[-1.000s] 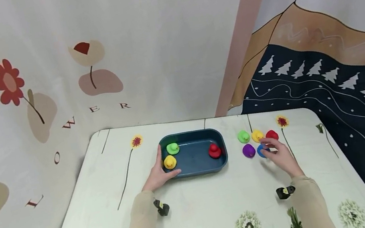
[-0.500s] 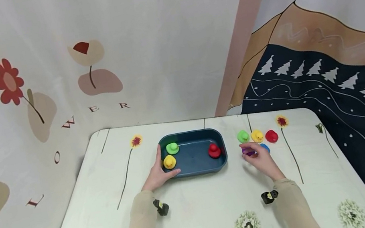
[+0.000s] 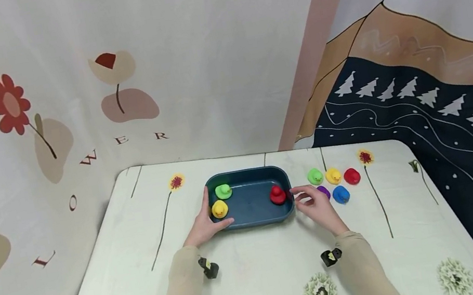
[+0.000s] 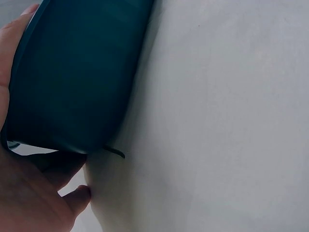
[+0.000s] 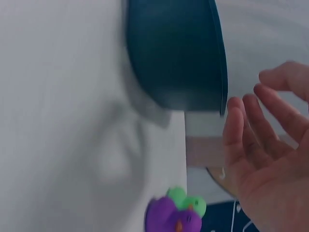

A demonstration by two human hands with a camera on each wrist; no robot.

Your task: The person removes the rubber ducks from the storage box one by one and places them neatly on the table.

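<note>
A dark blue rectangular tray [image 3: 255, 224] sits on the table. Inside it, a green rubber duck [image 3: 224, 192] and a yellow rubber duck [image 3: 220, 209] are at the left end, a red rubber duck [image 3: 277, 194] at the right. My left hand [image 3: 203, 225] grips the tray's left end, thumb along the front rim and fingers around the side. At the tray's right end is my right hand [image 3: 318, 208], fingertips close to the rim. The right wrist view shows its fingers loosely bent with nothing between them. It partly covers a purple rubber duck [image 3: 324, 191] in the head view.
Right of the tray, a green duck [image 3: 315, 176], a yellow duck [image 3: 333, 176] and a red duck [image 3: 352, 176] form a back row. A blue duck [image 3: 341, 194] stands in front, beside the purple one. Printed cloth covers the table [image 3: 267, 268]; patterned curtains hang behind.
My right hand has moved left from the blue duck, past the purple duck, to the tray's right edge. The left hand keeps its hold on the tray.
</note>
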